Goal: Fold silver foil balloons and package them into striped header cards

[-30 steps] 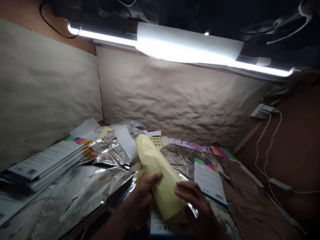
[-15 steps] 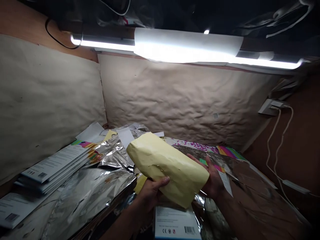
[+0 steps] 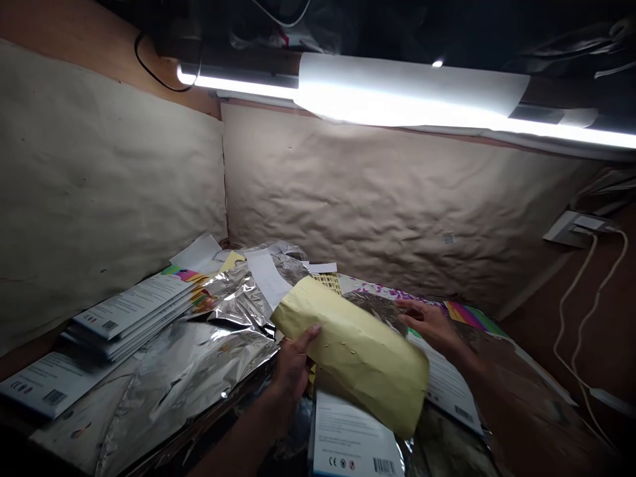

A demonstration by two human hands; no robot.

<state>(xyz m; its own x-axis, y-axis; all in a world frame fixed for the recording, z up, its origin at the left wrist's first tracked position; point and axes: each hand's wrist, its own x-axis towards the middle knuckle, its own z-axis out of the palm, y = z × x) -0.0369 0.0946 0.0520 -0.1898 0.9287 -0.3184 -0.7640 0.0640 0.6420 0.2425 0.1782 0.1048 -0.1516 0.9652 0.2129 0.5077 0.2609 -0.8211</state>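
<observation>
A curved, wrinkled piece of yellow paper (image 3: 358, 348) slants across the middle of the view; I cannot tell whether it is one sheet or several layers. My left hand (image 3: 293, 361) grips its near left edge, thumb on top and fingers hidden beneath. Apart from the paper, my right hand (image 3: 430, 324) hovers beyond its right end with fingers stretched out, holding nothing. Below that hand lies a white printed packet (image 3: 447, 384), and another white packet with a barcode (image 3: 355, 440) is partly covered by the yellow paper.
White printed packets (image 3: 134, 301) are stacked at the left. Shiny silver foil (image 3: 199, 364) covers the surface beside them. A white paper strip (image 3: 268, 275) lies behind. Cables (image 3: 566, 311) hang at the right below a socket (image 3: 579, 228), and a tube light (image 3: 397, 99) crosses above.
My right hand has let go of the yellow paper and moved up and away from it. The left hand keeps its hold. The view has turned slightly left.
</observation>
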